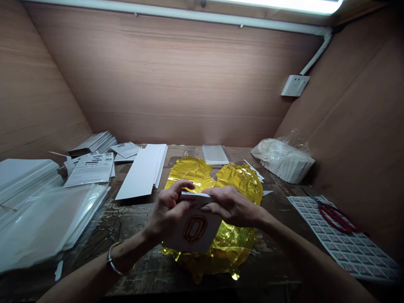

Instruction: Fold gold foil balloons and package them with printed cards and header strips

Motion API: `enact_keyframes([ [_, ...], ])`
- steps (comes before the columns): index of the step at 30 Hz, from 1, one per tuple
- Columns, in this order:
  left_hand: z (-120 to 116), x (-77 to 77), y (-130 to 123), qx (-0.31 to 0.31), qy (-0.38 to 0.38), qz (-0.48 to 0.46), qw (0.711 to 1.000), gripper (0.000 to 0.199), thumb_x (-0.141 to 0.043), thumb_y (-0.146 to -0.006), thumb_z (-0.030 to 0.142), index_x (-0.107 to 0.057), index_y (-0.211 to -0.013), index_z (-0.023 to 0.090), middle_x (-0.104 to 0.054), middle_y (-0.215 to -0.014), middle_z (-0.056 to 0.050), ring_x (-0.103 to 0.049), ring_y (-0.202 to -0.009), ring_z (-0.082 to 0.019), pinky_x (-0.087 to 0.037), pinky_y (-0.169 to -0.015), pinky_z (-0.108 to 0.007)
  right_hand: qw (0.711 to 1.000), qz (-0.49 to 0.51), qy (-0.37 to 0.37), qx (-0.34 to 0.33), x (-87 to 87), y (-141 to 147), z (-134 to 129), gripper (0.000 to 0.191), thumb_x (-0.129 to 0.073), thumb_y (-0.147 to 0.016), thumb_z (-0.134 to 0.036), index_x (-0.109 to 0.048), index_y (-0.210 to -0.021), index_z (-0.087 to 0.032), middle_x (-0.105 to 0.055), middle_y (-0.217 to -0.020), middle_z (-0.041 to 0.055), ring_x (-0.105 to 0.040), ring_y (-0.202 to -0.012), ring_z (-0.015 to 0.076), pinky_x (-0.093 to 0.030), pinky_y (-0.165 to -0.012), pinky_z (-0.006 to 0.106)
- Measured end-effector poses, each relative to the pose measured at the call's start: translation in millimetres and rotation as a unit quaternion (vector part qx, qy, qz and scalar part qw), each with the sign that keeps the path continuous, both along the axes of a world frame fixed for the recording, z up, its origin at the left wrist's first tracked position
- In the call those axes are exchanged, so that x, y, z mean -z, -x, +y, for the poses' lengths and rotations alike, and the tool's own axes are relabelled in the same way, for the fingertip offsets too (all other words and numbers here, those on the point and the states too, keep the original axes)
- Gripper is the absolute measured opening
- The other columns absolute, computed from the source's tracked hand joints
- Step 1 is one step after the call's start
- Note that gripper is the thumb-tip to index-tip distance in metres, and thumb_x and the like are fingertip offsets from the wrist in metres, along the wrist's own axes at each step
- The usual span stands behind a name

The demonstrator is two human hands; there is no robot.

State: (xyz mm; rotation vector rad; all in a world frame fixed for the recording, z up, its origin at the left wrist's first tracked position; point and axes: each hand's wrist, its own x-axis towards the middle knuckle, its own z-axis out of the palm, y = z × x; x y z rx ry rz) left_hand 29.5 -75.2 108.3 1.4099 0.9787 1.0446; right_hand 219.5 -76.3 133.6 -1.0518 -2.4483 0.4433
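A white printed card [202, 246] with a brown-gold "0" on its face is held up between both hands, its top edge folded over. My left hand [172, 206] grips the card's upper left, thumb on the front and forefinger curled over the top. From the other side my right hand [235, 206] pinches the top edge near its right corner. Below and behind the card, a shiny gold foil balloon [238, 244] lies flat on the table, partly hidden by card and hands.
Clear plastic sleeves [53, 227] and printed cards [91, 168] lie left, beside long white card sheets [139, 174]. Small clear bags [215, 155] are at the back. On the right are a bagged white stack [284, 162], a sticker sheet [344, 248] and red-handled scissors [337, 216].
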Motion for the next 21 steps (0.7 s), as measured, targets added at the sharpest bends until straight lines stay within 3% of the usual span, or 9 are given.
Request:
enact_keyframes([
  [2,-6.3,1.7,0.6,-0.021,-0.052,0.037,0.998,0.026,-0.060,-0.062,0.020,-0.054,-0.087,0.017,-0.057,-0.060,0.001,-0.051,-0.054,-0.012,-0.037,-0.049,-0.020,1.000,0.006,0.021,0.022,4.8,9.8,-1.5,0.015,-0.045,-0.074,-0.020,-0.058,-0.070,-0.015,-0.050,-0.053,-0.0023,-0.043,-0.049,0.0074,-0.031,-0.048,0.018],
  [4,-9.9,3.9,2.0,-0.041,-0.104,0.060,0.992,0.022,-0.059,-0.061,0.019,-0.057,-0.083,0.018,-0.057,-0.061,0.001,-0.050,-0.055,-0.012,-0.037,-0.051,-0.021,0.997,0.035,-0.012,0.061,12.6,15.5,-2.7,0.016,-0.043,-0.070,-0.015,-0.054,-0.059,-0.014,-0.043,-0.047,-0.0038,-0.036,-0.044,0.0058,-0.026,-0.045,0.018],
  [7,-9.3,5.6,3.1,-0.051,-0.182,0.086,0.978,0.010,-0.057,-0.062,0.018,-0.059,-0.071,0.018,-0.057,-0.059,0.001,-0.049,-0.052,-0.011,-0.037,-0.050,-0.021,0.991,0.064,-0.083,0.088,21.9,17.7,-3.2,0.016,-0.043,-0.065,-0.012,-0.047,-0.050,-0.014,-0.037,-0.045,-0.0043,-0.030,-0.043,0.0055,-0.022,-0.045,0.019],
  [9,-5.7,4.8,2.7,-0.039,-0.198,0.095,0.975,0.007,-0.054,-0.065,0.020,-0.059,-0.069,0.017,-0.056,-0.057,0.001,-0.048,-0.051,-0.011,-0.038,-0.050,-0.021,0.990,0.071,-0.085,0.090,23.9,17.0,-1.9,0.015,-0.042,-0.063,-0.011,-0.044,-0.048,-0.015,-0.035,-0.045,-0.0048,-0.028,-0.043,0.0053,-0.021,-0.045,0.020],
  [15,5.6,-8.3,3.6,0.017,-0.168,0.132,0.977,0.015,-0.058,-0.064,0.027,-0.058,-0.073,0.015,-0.056,-0.062,0.000,-0.049,-0.054,-0.012,-0.038,-0.050,-0.020,0.990,0.097,0.031,0.099,19.5,14.9,6.4,0.015,-0.040,-0.059,-0.011,-0.040,-0.045,-0.014,-0.025,-0.044,-0.0057,-0.025,-0.042,0.0045,-0.017,-0.042,0.019],
  [21,10.7,-10.4,4.9,-0.004,-0.221,0.217,0.951,0.021,-0.055,-0.068,0.032,-0.054,-0.058,0.013,-0.041,-0.048,0.003,-0.036,-0.046,-0.007,-0.029,-0.045,-0.019,0.982,0.119,0.129,0.075,18.6,17.9,11.0,0.014,-0.043,-0.061,-0.016,-0.043,-0.047,-0.014,-0.027,-0.045,-0.0053,-0.025,-0.044,0.0050,-0.016,-0.041,0.019],
])
